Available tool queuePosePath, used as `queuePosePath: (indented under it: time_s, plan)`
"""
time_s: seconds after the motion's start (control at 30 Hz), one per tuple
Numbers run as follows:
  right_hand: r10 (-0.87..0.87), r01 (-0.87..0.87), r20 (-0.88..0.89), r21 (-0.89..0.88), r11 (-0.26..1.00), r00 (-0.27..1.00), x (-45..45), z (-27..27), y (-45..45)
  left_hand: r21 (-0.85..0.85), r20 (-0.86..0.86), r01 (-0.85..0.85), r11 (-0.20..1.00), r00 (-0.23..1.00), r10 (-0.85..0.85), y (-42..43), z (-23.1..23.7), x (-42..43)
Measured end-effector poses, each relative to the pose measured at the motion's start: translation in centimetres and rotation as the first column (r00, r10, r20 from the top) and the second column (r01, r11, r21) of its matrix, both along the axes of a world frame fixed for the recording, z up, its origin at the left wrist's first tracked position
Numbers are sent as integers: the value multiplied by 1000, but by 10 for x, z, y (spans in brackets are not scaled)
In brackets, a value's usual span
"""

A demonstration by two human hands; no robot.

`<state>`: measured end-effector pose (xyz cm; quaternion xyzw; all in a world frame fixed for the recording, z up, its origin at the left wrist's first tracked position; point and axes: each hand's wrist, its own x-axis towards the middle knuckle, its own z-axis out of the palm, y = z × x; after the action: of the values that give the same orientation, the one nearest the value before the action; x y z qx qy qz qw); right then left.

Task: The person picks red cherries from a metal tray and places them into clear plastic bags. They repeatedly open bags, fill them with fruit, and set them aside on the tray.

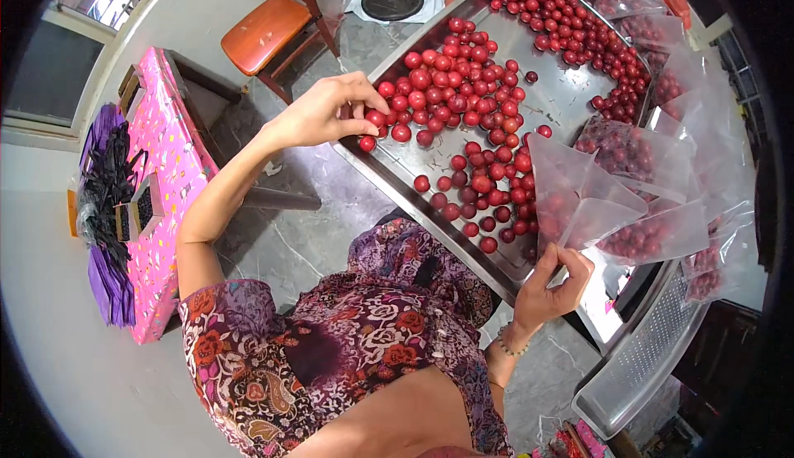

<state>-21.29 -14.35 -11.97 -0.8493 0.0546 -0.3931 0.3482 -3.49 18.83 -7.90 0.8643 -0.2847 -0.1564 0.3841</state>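
A deep stainless-steel tray lies before me, holding many small round red fruits in loose groups. At its left corner, my left hand has one red fruit between thumb and fingertips. Over the near right corner, my right hand pinches the edge of a translucent plastic bag. Red fruit shows through the bag, but whether it is inside or behind the film is hard to tell. Smaller, darker red fruits line the tray's far right side.
Filled plastic bags crowd the right side. Below them is a perforated metal tray. On the left, a pink-covered table bears purple and black bags. A wooden chair and a round black stand base stand beyond the tray.
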Motion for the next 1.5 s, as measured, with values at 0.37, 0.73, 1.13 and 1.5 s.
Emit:
queuePosePath:
  time_s: [0.37, 0.73, 1.13, 1.5]
  plan:
    - [24, -24, 12, 14, 1000, 1000, 0, -1, -1, -656, -716, -437, 615, 618, -324, -9, -1, 2]
    - [38, -39, 17, 23, 999, 999, 0, 2, 1, -730, -666, -386, 564, 589, -459, -34, 10, 0]
    - [74, -75, 66, -1, 997, 995, 4, -2, -3, -468, -200, 306, 829, 877, -437, -138, 94, -3]
    - [103, -105, 91, 13, 994, 990, 5, -2, -5, -184, -197, 464, 867, 846, -495, -171, 113, 1]
